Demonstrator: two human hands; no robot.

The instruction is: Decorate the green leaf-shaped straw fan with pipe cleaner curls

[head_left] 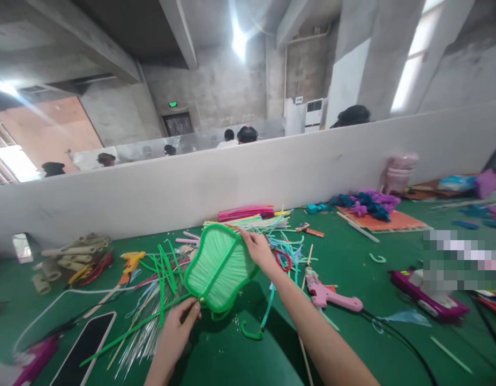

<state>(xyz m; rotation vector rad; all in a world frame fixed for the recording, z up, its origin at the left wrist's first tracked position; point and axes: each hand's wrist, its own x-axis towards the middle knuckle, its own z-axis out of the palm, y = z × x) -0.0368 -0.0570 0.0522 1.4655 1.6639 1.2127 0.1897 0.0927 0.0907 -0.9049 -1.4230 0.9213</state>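
Note:
Held up over the table is a green fan-shaped craft piece [219, 268], with a fuzzy rim, a stiff middle rib and fine strands stretched across its face. My left hand [178, 327] pinches it at the lower left, near a small gold bead [202, 300]. At the upper right edge my right hand [258, 249] grips the rim between thumb and fingers. From the lower end a long green pipe cleaner [127, 338] runs out to the left, past my left hand. Below the piece lies a curled green pipe cleaner [251, 335].
A pink glue gun [336, 300] lies to the right, a yellow one [132, 261] to the left. Pipe cleaner bundles [246, 213], clear sticks [141, 327], a phone [85, 348] and a purple power strip [430, 297] surround the hands. A white partition [248, 177] closes the back.

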